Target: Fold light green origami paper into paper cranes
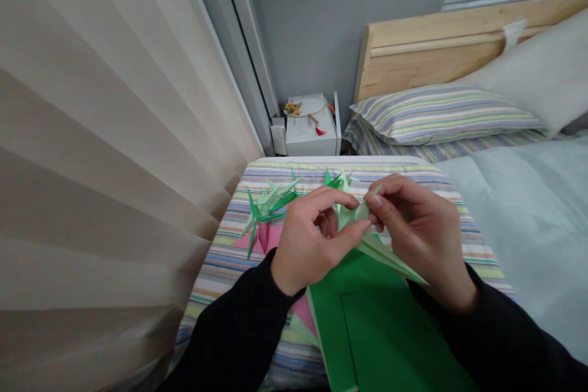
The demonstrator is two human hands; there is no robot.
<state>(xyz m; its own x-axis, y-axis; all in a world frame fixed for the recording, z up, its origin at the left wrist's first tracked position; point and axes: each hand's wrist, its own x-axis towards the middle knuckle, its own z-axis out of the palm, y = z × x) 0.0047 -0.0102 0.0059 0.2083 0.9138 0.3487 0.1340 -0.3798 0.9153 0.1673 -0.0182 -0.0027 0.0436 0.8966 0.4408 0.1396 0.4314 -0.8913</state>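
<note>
Held in midair above a green book or folder (386, 324), a pale green origami figure (386, 256) is gripped between the thumb and fingers of the left hand (310, 239), seemingly to steady its body while the right hand (418, 226) pinches the narrow upper tip for fine control. Spiky green origami figures (272, 201) sit beyond on the striped cloth (225, 278), near pink paper (270, 236), perhaps set aside to leave the hands room.
</note>
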